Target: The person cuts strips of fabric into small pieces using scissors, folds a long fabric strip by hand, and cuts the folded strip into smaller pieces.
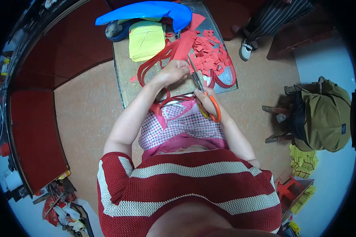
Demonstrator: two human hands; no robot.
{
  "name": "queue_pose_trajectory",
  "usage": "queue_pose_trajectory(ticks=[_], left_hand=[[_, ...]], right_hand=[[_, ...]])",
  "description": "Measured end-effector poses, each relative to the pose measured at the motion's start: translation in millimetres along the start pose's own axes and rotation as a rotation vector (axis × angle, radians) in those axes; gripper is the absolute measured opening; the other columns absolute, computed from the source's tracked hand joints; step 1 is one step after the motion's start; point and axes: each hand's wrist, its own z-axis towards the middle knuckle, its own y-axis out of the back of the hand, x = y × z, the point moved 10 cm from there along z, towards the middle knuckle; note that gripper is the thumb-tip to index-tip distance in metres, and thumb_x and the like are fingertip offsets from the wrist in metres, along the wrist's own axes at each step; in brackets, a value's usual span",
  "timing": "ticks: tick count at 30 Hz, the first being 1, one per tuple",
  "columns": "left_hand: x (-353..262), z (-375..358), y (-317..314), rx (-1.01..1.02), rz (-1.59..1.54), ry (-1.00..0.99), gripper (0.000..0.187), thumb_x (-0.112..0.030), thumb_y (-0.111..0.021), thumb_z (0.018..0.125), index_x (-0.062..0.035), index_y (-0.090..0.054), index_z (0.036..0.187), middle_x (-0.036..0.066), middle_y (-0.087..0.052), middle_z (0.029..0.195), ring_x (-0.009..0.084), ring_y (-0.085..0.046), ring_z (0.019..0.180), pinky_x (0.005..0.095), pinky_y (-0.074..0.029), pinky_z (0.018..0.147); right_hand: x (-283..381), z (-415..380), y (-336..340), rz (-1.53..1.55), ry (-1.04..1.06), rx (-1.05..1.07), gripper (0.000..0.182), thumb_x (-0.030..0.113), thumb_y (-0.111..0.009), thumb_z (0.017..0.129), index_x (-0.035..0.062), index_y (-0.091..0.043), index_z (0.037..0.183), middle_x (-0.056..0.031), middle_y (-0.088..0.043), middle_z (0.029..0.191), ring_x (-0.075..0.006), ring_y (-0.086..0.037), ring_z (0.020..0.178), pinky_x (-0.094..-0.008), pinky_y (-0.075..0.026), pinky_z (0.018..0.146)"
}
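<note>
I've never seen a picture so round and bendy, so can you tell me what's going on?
Sure! There's no robot here, just a person. The single picture comes from a camera on their head, looking down, so you see their striped top below. The right hand holds orange-handled scissors. The left hand is close to the blades; whatever it may be pinching is too small to tell. On the table are lots of small red pieces, long red strips, a yellow stack and something blue. Somebody else's shoe shows beyond it.
</note>
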Motion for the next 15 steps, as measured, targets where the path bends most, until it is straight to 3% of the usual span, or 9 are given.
queue_pose_trajectory(ticks=[2,4,6,10,12,13,15], left_hand=[[2.4,6.6,2.0,0.02,-0.017,0.018,0.015,-0.015,-0.051,0.09,-0.0054,-0.057,0.08,-0.005,-0.045,0.057,0.0029,-0.036,0.046,0.0194,-0.026,0.041],[6.6,9.7,1.4,0.045,-0.151,0.054,0.014,-0.015,-0.051,0.091,-0.0056,-0.057,0.083,-0.006,-0.045,0.057,0.0025,-0.036,0.045,0.0188,-0.026,0.041],[2.1,9.8,4.9,0.065,-0.179,0.047,0.013,-0.015,-0.05,0.091,-0.0063,-0.056,0.084,-0.006,-0.044,0.056,0.0026,-0.037,0.045,0.0192,-0.026,0.04],[-8.9,-10.4,-7.8,0.095,0.071,-0.019,0.013,-0.019,-0.05,0.092,-0.0069,-0.054,0.087,-0.005,-0.047,0.06,0.0034,-0.041,0.05,0.0194,-0.031,0.045],[-10.7,-13.7,-13.5,0.077,0.313,-0.134,0.014,-0.02,-0.05,0.092,-0.0065,-0.051,0.091,-0.004,-0.049,0.063,0.0035,-0.042,0.053,0.0196,-0.033,0.048],[-13.5,-15.2,-16.5,0.076,0.41,-0.184,0.015,-0.02,-0.05,0.091,-0.0048,-0.049,0.093,-0.003,-0.05,0.065,0.0049,-0.044,0.057,0.0226,-0.036,0.051],[-21.8,-22.2,-24.9,0.06,0.481,-0.244,0.016,-0.02,-0.049,0.091,-0.0039,-0.048,0.094,-0.002,-0.05,0.064,0.0059,-0.046,0.058,0.0242,-0.037,0.052]], right_hand=[[-0.2,2.3,-2.4,0.028,-0.007,-0.008,0.025,0.026,-0.047,0.093,0.0055,-0.049,0.078,0.0019,-0.043,0.057,-0.0069,-0.039,0.048,-0.0258,-0.034,0.043],[-22.0,-4.4,-12.2,0.209,-0.243,0.009,0.021,0.023,-0.048,0.093,0.0063,-0.05,0.08,0.0009,-0.045,0.054,-0.0075,-0.041,0.04,-0.024,-0.032,0.036],[-16.1,1.8,-8.1,0.224,-0.216,0.012,0.019,0.023,-0.049,0.093,0.0064,-0.051,0.083,0.0,-0.047,0.052,-0.0081,-0.04,0.036,-0.0228,-0.031,0.033],[2.9,3.7,6.9,0.244,-0.169,0.005,0.021,0.024,-0.05,0.093,0.0037,-0.053,0.088,-0.0025,-0.055,0.06,-0.0084,-0.049,0.045,-0.0226,-0.038,0.039],[26.7,1.8,23.4,0.322,-0.086,-0.156,0.02,0.022,-0.052,0.092,0.0022,-0.051,0.098,-0.0033,-0.057,0.071,-0.0084,-0.054,0.056,-0.0222,-0.042,0.046],[36.4,4.6,25.4,0.33,0.028,-0.123,0.022,0.011,-0.056,0.088,0.0016,-0.048,0.106,-0.0035,-0.057,0.078,-0.0084,-0.055,0.062,-0.0224,-0.045,0.052],[37.8,9.7,26.2,0.353,0.106,-0.158,0.025,0.005,-0.056,0.085,0.0018,-0.047,0.108,-0.0032,-0.057,0.078,-0.0083,-0.055,0.062,-0.0223,-0.045,0.052]])
